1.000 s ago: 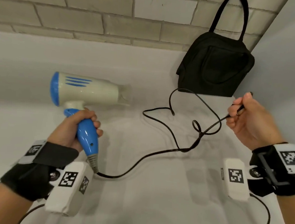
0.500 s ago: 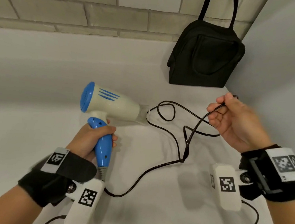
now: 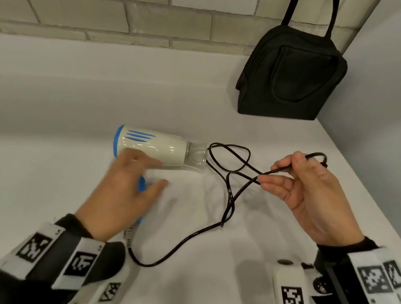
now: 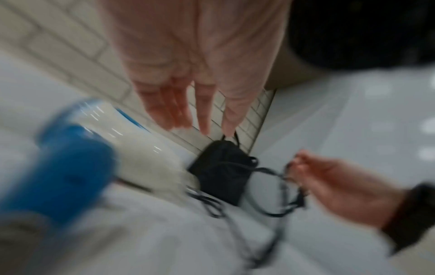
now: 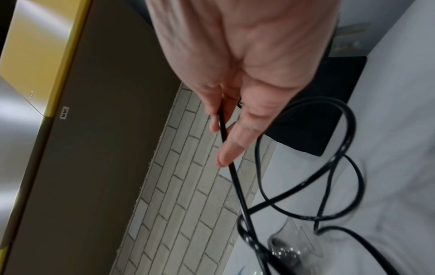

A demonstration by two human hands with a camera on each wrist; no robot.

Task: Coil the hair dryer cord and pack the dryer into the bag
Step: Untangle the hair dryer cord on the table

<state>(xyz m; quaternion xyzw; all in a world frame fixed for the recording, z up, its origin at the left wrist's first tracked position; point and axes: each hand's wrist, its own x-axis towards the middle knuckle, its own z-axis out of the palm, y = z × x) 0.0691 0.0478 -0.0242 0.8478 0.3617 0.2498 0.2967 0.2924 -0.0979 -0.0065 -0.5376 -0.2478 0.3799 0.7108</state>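
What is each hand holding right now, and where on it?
The right hand pinches the black cord near its free end, between thumb and fingers. The left hand is open, holding nothing, above the hair dryer.

A white counter (image 3: 48, 187) runs along a wall of pale bricks (image 3: 86, 11), with a smooth white upstand between them. On the right a plain grey-white side wall (image 3: 391, 95) closes the corner. Seen from the right wrist, a dull brown panel (image 5: 94, 148) with a yellow edge strip (image 5: 65, 55) stands above the bricks.
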